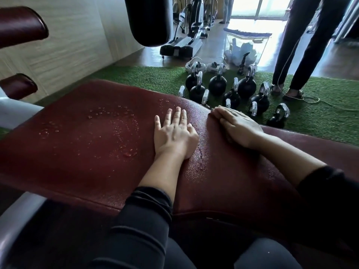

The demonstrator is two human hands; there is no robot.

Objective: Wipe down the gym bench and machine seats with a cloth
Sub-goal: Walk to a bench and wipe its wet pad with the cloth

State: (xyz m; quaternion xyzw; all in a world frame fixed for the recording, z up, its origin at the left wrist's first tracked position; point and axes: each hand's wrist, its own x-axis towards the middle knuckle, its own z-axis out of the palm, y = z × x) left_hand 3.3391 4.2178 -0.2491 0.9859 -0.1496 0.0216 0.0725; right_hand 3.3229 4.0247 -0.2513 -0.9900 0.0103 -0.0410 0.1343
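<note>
Head view: dark red padded vinyl bench seat, beaded with droplets at left (unwiped, by appearance). Left hand and right hand: fingers straight, flat on the pad. Cloth: not visible; wiping remains.

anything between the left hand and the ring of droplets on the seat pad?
Nothing solid. In the head view the left hand lies flat on the red seat pad; only wet pad separates it from the droplets on its left. No cloth visible.
</note>
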